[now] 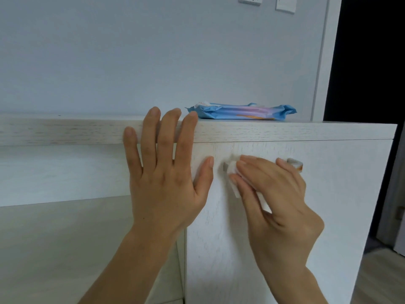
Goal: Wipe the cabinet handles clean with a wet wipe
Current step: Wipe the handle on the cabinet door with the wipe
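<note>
Left hand (166,172) flat, fingers spread, on left edge of cabinet door (328,216); fingertips overlap the top slab (306,132). Open recess to its left. Bare door panel below and right of right hand (274,194). Right hand pinches folded white wet wipe (231,172) round grey bar handle (294,163); both handle ends show past the fingers. Blue wipe pack (241,111) lies flat on the slab just beyond left fingertips, white showing at its flap.

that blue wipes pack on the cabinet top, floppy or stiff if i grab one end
The blue wipes pack would probably sag: its wrapper is crinkled film and it lies low and flat. Pushed, it likely slides rather than rolls or tips on the cabinet top, given that flat shape. It looks thin, so probably fairly light.
</note>
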